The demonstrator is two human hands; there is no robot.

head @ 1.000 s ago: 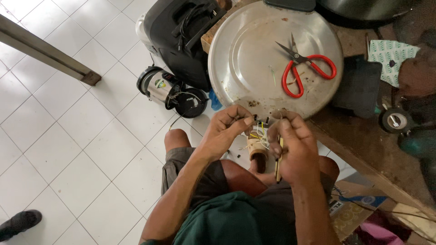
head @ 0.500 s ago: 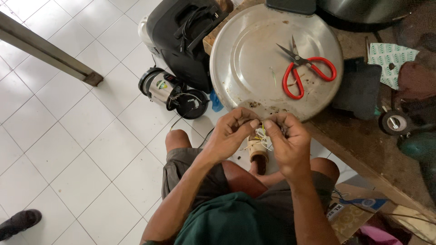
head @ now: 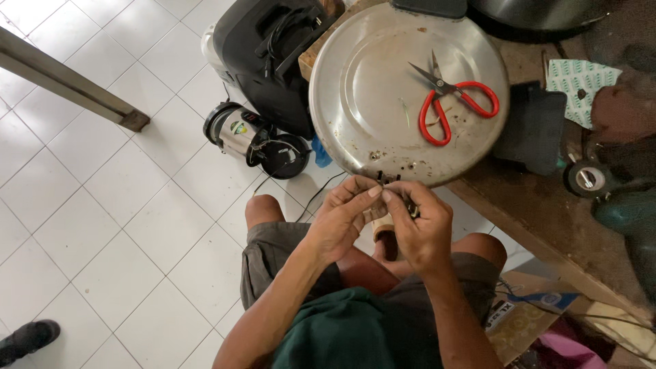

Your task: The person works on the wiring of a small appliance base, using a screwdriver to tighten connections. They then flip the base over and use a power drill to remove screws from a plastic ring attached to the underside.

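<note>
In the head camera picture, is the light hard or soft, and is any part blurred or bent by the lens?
Head view: soft, even daylight, with only faint shadows on the white tile floor; a mild sheen, no hard glare, on the round metal lid; the left hand and right hand look sharp; floor lines bend slightly near the edges.

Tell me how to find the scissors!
Look at the wooden workbench on the right, where a big round metal lid lies flat. The scissors lie on top of that lid, toward its right side. They are the only thing with bright red loop handles.
</note>
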